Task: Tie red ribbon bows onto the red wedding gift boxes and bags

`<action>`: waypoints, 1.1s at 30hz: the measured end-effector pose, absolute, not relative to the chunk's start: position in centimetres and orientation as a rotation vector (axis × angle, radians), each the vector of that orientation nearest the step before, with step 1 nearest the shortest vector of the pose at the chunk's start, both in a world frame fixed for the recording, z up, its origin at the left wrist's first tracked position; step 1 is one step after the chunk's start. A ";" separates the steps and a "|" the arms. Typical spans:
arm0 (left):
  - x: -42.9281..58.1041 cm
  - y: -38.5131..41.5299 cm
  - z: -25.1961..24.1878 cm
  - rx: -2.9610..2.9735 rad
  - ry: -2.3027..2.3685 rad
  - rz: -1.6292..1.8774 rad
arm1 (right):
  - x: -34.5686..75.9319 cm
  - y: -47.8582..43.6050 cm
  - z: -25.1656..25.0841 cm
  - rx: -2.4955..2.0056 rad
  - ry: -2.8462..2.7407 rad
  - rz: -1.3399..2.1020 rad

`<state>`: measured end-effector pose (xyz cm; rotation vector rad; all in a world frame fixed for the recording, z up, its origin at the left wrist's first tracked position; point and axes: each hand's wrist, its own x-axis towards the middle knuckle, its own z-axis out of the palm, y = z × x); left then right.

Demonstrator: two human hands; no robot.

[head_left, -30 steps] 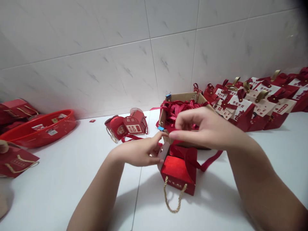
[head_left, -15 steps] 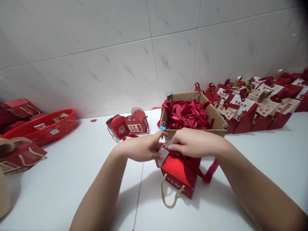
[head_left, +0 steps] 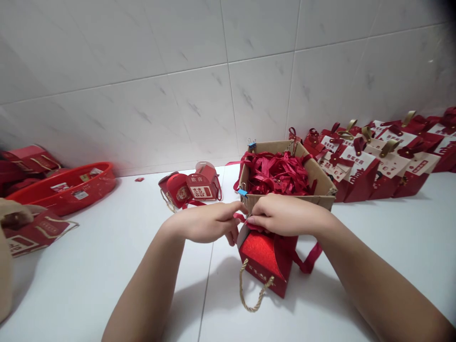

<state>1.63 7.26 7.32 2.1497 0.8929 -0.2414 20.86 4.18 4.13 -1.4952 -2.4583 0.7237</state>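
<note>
A small red gift bag [head_left: 264, 261] with a gold rope handle stands on the white floor in front of me. My left hand [head_left: 208, 222] and my right hand [head_left: 281, 214] meet at the bag's top, each pinching the dark red ribbon [head_left: 241, 217] between fingertips. The ribbon's loose end [head_left: 309, 258] trails off the bag's right side. A pale tag [head_left: 243, 233] shows under my fingers at the bag's mouth. Just behind my hands sits a cardboard box [head_left: 322, 185] heaped with red ribbons.
A row of several finished red bags with tags [head_left: 370, 164] lines the tiled wall at right. Two small red boxes [head_left: 192, 186] lie behind my left hand. A red tray [head_left: 64, 190] and flat red bags [head_left: 39, 230] are at far left.
My right hand came down from above the ribbon box to the bag's top and joined the left. Both now pinch the ribbon, drawn close together. The bag shifted slightly.
</note>
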 end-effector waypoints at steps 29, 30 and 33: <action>-2.4 5.9 10.2 1.792 0.756 0.878 | 23.5 -7.4 -6.8 -1.494 -1.071 1.568; -2.6 5.7 10.3 1.791 0.769 0.890 | 23.3 -7.2 -6.9 -1.432 -0.971 1.503; -3.4 5.2 10.5 1.788 0.731 0.893 | 22.8 -6.4 -6.1 -1.261 -0.808 1.347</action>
